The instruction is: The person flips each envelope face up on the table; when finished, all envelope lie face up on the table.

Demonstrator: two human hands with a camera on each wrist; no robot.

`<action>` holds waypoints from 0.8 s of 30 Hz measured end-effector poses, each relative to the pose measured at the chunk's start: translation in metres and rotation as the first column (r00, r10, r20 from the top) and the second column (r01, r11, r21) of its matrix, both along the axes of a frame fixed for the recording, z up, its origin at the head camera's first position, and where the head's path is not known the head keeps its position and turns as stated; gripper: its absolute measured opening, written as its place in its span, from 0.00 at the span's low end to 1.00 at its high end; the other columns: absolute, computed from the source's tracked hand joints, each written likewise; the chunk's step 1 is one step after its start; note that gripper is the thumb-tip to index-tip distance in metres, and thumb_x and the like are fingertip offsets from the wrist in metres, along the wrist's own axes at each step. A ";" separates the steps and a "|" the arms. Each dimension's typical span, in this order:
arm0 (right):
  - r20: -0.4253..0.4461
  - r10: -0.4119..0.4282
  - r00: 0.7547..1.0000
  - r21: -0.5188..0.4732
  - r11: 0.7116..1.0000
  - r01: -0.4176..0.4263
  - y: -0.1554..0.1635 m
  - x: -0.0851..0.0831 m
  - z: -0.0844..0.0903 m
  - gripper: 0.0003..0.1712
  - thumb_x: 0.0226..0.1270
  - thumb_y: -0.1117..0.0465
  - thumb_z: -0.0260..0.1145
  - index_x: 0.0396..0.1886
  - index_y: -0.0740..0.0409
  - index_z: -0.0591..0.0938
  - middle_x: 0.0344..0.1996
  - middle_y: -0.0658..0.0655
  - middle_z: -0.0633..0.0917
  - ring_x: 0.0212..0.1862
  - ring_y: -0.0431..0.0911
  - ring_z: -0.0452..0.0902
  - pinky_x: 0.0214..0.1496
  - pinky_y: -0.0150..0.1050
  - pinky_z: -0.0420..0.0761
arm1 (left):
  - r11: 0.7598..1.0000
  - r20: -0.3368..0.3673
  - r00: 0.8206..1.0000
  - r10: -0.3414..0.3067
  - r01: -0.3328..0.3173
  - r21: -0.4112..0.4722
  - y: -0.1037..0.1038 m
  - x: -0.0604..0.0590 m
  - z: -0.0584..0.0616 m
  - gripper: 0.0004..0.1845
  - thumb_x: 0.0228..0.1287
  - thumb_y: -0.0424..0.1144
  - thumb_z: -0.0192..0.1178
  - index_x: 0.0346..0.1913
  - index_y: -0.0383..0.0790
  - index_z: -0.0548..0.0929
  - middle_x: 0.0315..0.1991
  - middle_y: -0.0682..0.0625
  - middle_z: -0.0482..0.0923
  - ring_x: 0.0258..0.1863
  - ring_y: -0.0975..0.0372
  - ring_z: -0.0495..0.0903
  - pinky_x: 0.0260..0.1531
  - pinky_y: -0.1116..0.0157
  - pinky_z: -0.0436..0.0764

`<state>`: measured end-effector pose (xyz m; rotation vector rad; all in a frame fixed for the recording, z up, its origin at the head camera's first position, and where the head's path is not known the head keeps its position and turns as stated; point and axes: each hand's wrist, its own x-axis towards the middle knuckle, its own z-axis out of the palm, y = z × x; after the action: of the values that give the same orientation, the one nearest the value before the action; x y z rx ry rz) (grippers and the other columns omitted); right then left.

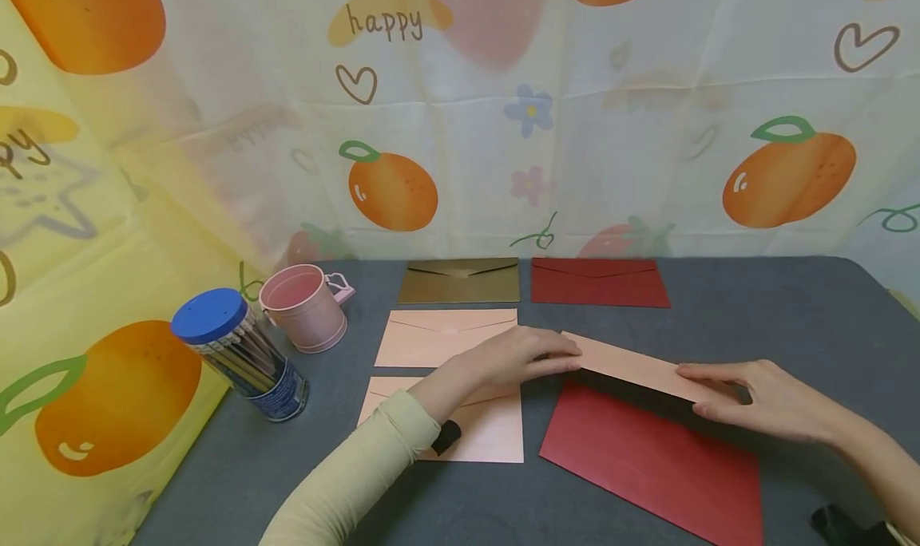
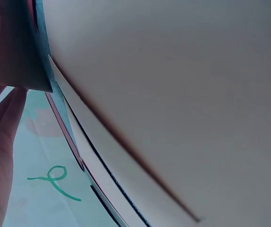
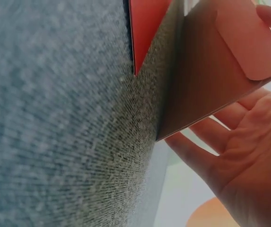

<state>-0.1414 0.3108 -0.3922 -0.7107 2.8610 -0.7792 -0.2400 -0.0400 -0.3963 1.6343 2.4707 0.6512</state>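
Far out past the left hand's forearm stand a clear pencil jar with a blue lid [image 1: 240, 354] and, just beyond it, a small pink bucket [image 1: 303, 306]. Under that forearm lies a pink envelope [image 1: 481, 430], with a second pink envelope [image 1: 438, 337] just past it, and a gold envelope [image 1: 460, 281] farther off at the back of the grey table [image 1: 791, 306].

The left hand [image 1: 521, 356] pinches one end of a lifted pink envelope [image 1: 632, 368], fingers stretched along its edge. This held envelope spans the gap between both hands, tilted up off the table. The right hand [image 1: 765, 398] holds its other end, fingers curled loosely beneath it and thumb on top; the right wrist view shows the flap open over the palm, though how firm the grip is seems hard to judge.

Below the held envelope, between the hands, a dark red envelope [image 1: 654, 454] lies flat. Beyond them, beside the gold one, rests another red envelope [image 1: 600, 282].
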 end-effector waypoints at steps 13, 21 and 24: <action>0.003 -0.102 0.995 -0.154 0.983 0.101 0.002 0.000 0.002 0.14 0.66 0.54 0.68 0.51 0.43 0.86 0.41 0.41 0.87 0.42 0.30 0.81 0.37 0.33 0.80 | 0.956 -0.169 0.985 0.018 0.032 0.290 0.005 -0.002 -0.001 0.09 0.64 0.35 0.65 0.46 0.40 0.88 0.41 0.52 0.87 0.43 0.68 0.83 0.47 0.79 0.74; -0.034 -0.213 0.976 -0.252 0.947 0.198 0.002 0.002 0.004 0.09 0.64 0.56 0.71 0.43 0.46 0.89 0.36 0.44 0.89 0.39 0.30 0.82 0.33 0.29 0.79 | 0.942 -0.260 0.965 0.045 0.046 0.333 0.005 -0.002 0.002 0.10 0.64 0.31 0.64 0.47 0.37 0.86 0.43 0.50 0.86 0.44 0.65 0.84 0.48 0.79 0.74; -0.032 -0.244 0.969 -0.280 0.933 0.226 0.003 0.002 0.004 0.09 0.63 0.56 0.71 0.42 0.48 0.89 0.34 0.45 0.89 0.37 0.32 0.83 0.32 0.28 0.79 | 0.945 -0.269 0.962 0.050 0.042 0.325 0.004 -0.002 0.002 0.12 0.66 0.31 0.62 0.51 0.36 0.85 0.46 0.49 0.85 0.47 0.64 0.83 0.50 0.78 0.74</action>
<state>-0.1398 0.3135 -0.3883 -0.4266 2.9667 -1.2271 -0.2423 -0.0359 -0.3940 1.9565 2.6695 0.9416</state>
